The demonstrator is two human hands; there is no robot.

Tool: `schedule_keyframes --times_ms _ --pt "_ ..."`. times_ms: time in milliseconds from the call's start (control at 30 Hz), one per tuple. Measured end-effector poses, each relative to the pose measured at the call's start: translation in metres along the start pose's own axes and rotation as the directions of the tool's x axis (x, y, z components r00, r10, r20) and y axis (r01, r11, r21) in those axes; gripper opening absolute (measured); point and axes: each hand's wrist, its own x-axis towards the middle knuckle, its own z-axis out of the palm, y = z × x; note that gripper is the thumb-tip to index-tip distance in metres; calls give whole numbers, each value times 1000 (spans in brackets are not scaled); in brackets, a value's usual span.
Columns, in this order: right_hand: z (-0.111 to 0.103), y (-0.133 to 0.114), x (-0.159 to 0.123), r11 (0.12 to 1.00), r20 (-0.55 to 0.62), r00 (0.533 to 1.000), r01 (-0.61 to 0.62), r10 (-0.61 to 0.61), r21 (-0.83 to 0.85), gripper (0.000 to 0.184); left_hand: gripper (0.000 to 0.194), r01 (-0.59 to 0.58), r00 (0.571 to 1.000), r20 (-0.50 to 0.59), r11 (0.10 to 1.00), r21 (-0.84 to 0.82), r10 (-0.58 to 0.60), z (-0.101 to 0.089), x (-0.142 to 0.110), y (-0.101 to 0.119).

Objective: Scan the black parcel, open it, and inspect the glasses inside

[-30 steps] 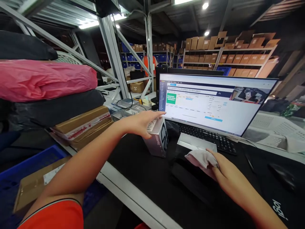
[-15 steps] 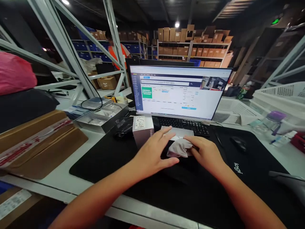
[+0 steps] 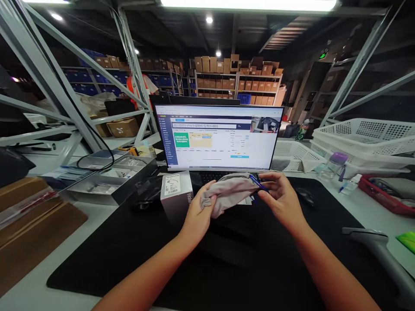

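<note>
A grey cloth drawstring pouch [image 3: 231, 192] is held up over the desk mat, its left end bunched in my left hand [image 3: 197, 211]. Blue cord [image 3: 256, 181] comes out of the pouch's right end. My right hand [image 3: 282, 201] has curled fingers around this cord, with the thumb below it. A white and grey printed box [image 3: 177, 190] with a label on top stands upright just left of my left hand. Behind the pouch, a pale open box is mostly hidden; only an edge shows.
A monitor [image 3: 214, 138] and partly covered keyboard [image 3: 207, 176] stand behind. Left are a grey parts tray [image 3: 106, 185] and cardboard boxes [image 3: 39, 224]. To the right lie a mouse [image 3: 304, 196], a scanner [image 3: 376, 242], a red basket [image 3: 382, 201] and white baskets [image 3: 363, 138].
My left hand has gone from the printed box to the pouch and grips it. The pouch has been lifted off the open box, and my right hand has shifted to its blue cord. The view turned right.
</note>
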Motion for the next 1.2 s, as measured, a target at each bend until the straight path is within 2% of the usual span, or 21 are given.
schedule_keyframes --times_ms 33,100,200,267,333,467,500,567,633,667,733,800,867,933,1033,1133,1200 --pt "0 -3 -1 998 -9 1000 -4 4 57 49 59 -24 1000 -8 1000 9 24 0 -1 -2" --pt "3 -9 -4 996 -9 999 53 -53 68 33 57 -120 992 -10 987 105 122 2 -2 -8" --pt "7 -18 -11 985 -70 982 171 -173 -39 20 58 -211 976 108 944 253 190 3 -5 -17" --pt "8 -21 -13 972 -81 970 224 -229 -72 24 68 -277 951 228 902 332 208 3 -5 -21" --pt "9 -24 -14 953 -44 955 286 -292 -100 28 84 -348 921 310 851 393 234 4 -7 -21" --pt "15 -27 -23 874 65 899 437 -434 -212 25 101 -485 871 322 750 450 370 3 -15 -8" --pt "17 -27 -26 854 98 884 466 -456 -232 27 97 -543 839 331 708 451 433 3 -18 -3" --pt "22 -27 -33 823 186 858 512 -478 -246 29 70 -654 757 379 599 463 533 1 -25 9" --pt "25 -26 -37 813 281 838 533 -468 -235 29 38 -723 687 440 484 492 579 0 -31 19" --pt "25 -25 -37 814 321 830 535 -456 -227 27 30 -741 664 463 431 515 588 0 -33 22" --pt "26 -25 -37 822 343 827 530 -446 -207 25 26 -750 635 481 333 572 604 0 -34 25" --pt "26 -26 -36 831 309 834 524 -458 -184 23 27 -749 610 482 260 609 629 1 -32 24" --pt "24 -29 -36 839 294 836 520 -463 -160 23 26 -764 581 476 240 599 660 1 -29 21" --pt "22 -33 -37 848 351 826 511 -440 -139 25 27 -790 563 481 267 552 672 1 -26 18" --pt "16 -39 -36 843 499 787 506 -364 -182 27 20 -799 590 528 349 490 611 -3 -22 18" --pt "8 -39 -28 716 584 730 614 -355 -332 17 12 -811 585 597 391 435 549 -13 -18 23" --pt "2 -33 -19 603 570 703 690 -426 -400 9 14 -817 573 587 344 462 572 -20 -15 27"
